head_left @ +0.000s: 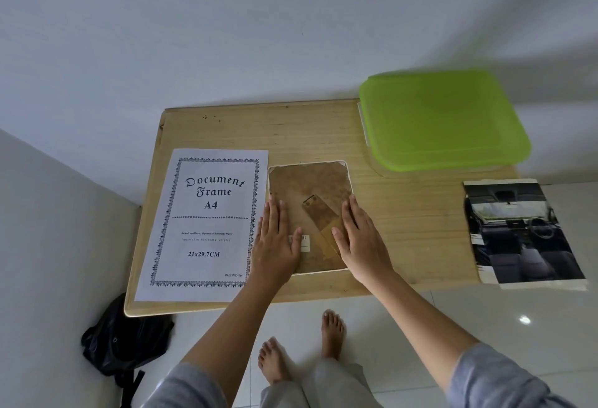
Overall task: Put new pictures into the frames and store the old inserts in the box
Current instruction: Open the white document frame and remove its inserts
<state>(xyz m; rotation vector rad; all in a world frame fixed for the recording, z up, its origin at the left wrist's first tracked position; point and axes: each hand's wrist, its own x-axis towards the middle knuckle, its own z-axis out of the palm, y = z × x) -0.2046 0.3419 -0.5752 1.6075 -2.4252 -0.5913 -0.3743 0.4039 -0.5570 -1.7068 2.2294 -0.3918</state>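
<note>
**Both hands flat on the face-down frame, centre of the picture**

The picture frame lies face down on the tabletop, brown backing board up, right of the printed insert sheet. Its long axis runs from the lower edge of the view towards the top, away from the person. The left hand lies flat over the frame's lower left side and the right hand over its lower right side. All fingers are straight and point up the picture; neither hand holds anything. Between the 2 hands the stand strut runs diagonally from upper left to lower right.

The frame is directly under both hands, so neither is nearer to it. The difference lies in what sits to each side. The insert sheet touches or nearly touches the frame's left edge, just beside the left hand. The car photo, probably the new picture, hangs over the tabletop's right edge, well apart from the frame and nearer the right hand. The green-lidded box sits at upper right, lid on, also on the right hand's side.
</note>
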